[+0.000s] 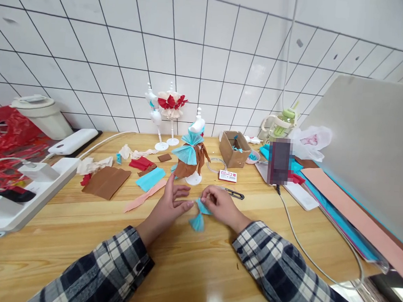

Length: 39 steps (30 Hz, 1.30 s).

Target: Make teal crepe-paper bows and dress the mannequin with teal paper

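Head view, right grip (pixel 221 206) pinches a blue paper bow (pixel 197 222), left grip (pixel 168 201) is wide, bow low between them

We count: one gathered blue piece (pixel 197 223), pinched in the right hand (pixel 221 205); one left hand (pixel 169 203), loosely spread, beside it; behind, on the desk (pixel 181 275), one blue-and-brown-dressed mannequin (pixel 197 124), upright; one cardboard box (pixel 236 159).

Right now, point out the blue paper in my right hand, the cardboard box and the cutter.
Blue paper (pixel 197 223): head view, on its fanned lower end.
Cardboard box (pixel 236 157): head view, on its outer wall.
Cutter (pixel 235 194): head view, on its dark handle.
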Tool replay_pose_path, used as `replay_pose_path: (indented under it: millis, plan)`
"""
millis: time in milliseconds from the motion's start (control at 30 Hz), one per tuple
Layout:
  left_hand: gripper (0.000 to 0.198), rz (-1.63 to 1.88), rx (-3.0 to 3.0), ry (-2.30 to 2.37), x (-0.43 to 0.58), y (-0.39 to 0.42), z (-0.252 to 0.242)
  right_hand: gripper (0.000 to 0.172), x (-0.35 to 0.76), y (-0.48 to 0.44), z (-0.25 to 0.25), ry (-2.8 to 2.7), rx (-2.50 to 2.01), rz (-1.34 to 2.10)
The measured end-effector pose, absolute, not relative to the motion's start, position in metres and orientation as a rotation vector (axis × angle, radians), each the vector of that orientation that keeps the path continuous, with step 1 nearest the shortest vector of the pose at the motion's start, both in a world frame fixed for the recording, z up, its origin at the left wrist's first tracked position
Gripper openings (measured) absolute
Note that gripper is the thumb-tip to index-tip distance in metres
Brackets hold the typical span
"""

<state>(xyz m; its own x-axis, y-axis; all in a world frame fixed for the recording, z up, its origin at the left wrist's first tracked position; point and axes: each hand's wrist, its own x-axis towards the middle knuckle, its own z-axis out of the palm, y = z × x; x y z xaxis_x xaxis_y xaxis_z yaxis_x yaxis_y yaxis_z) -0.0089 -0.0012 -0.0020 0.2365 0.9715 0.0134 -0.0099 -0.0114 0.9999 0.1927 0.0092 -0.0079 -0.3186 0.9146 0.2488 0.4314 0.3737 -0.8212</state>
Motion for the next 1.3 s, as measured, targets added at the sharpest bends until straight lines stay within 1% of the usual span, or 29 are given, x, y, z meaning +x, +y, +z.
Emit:
replay_pose_path:
  millis: [67, 167, 233, 300, 367, 433, 600, 800, 933, 1067, 1100, 1167, 1233, 1300]
  plan:
    - [0.111, 1.133, 1.255, 0.965, -0.005, -0.004, 0.000, 0.015, 0.185, 0.008, -0.007, -1.494, -1.179, 0.974]
    - [0.104, 1.293, 1.016, 0.918, 0.005, -0.013, 0.003, 0.025, 0.167, 0.001, -0.004, -0.965, -1.068, 1.059]
    - [0.105, 1.285, 0.832, 0.894, 0.014, -0.023, 0.006, 0.027, 0.155, -0.006, -0.002, -0.817, -1.008, 1.123]
    - [0.116, 1.217, 0.739, 0.895, 0.023, -0.034, 0.009, 0.027, 0.145, -0.014, -0.001, -0.769, -0.991, 1.183]
    - [0.121, 1.187, 0.715, 0.927, 0.029, -0.041, 0.012, 0.025, 0.140, -0.020, 0.000, -0.764, -1.011, 1.186]
    - [0.120, 1.188, 0.731, 0.967, 0.032, -0.042, 0.013, 0.023, 0.139, -0.023, -0.001, -0.786, -1.053, 1.165]
    - [0.100, 1.208, 0.753, 1.000, 0.022, -0.025, 0.007, 0.021, 0.140, -0.022, -0.001, -0.962, -1.097, 1.159]
    - [0.097, 1.219, 0.826, 0.995, 0.017, -0.021, 0.002, 0.017, 0.141, -0.024, 0.000, -1.070, -1.137, 1.076]
    - [0.090, 1.227, 0.851, 1.029, 0.014, -0.021, 0.006, 0.016, 0.141, -0.027, -0.002, -1.144, -1.172, 1.016]
    - [0.086, 1.263, 0.857, 1.054, 0.003, -0.014, 0.010, 0.014, 0.155, -0.019, 0.003, -1.422, -1.168, 0.958]
    - [0.086, 1.241, 0.867, 1.054, -0.001, -0.012, 0.011, 0.013, 0.163, -0.013, 0.006, -1.558, -1.150, 0.912]
    - [0.087, 1.142, 0.929, 1.068, -0.007, -0.008, 0.012, 0.012, 0.186, 0.000, 0.011, -1.803, -1.186, 0.697]
    - [0.088, 1.022, 1.042, 1.115, -0.010, -0.005, 0.011, 0.012, 0.214, 0.015, 0.014, -2.022, -1.353, 0.491]
    - [0.086, 0.930, 1.172, 1.177, -0.011, -0.005, 0.010, 0.018, 0.240, 0.027, 0.012, -2.093, -1.608, 0.338]
